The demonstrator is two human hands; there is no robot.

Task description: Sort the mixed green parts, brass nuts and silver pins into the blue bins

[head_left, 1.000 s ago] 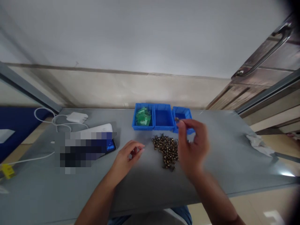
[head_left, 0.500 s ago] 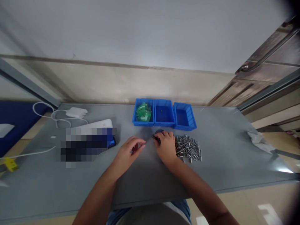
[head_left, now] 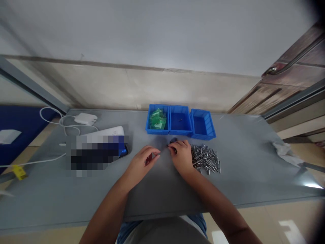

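Note:
My left hand (head_left: 143, 160) is held just above the grey table, fingers curved and thumb slightly apart from the index finger. Nothing can be made out between them. My right hand (head_left: 181, 154) is at the left side of a pile of small silvery metal pins (head_left: 208, 159), its thumb and fingertips pinched together. A tiny dark piece seems to be at those fingertips, too small to name. Some dark items (head_left: 174, 139) lie partly hidden behind this hand. Beyond the hands stand a blue bin with green pieces (head_left: 157, 131), a middle blue bin (head_left: 180, 131) holding one tiny item, and a right blue bin (head_left: 203, 136).
To the left lie a white charger (head_left: 85, 118) with its cable, a white power strip-like bar (head_left: 116, 130) and a pixelated area covering something. A crumpled whitish wrapper (head_left: 286, 153) is at the right. The wall rises behind the bins.
My right fingers have closed into a tighter pinch, and the dark pieces at their tips show less. My left hand keeps nearly the same pose. The whole view has shifted slightly.

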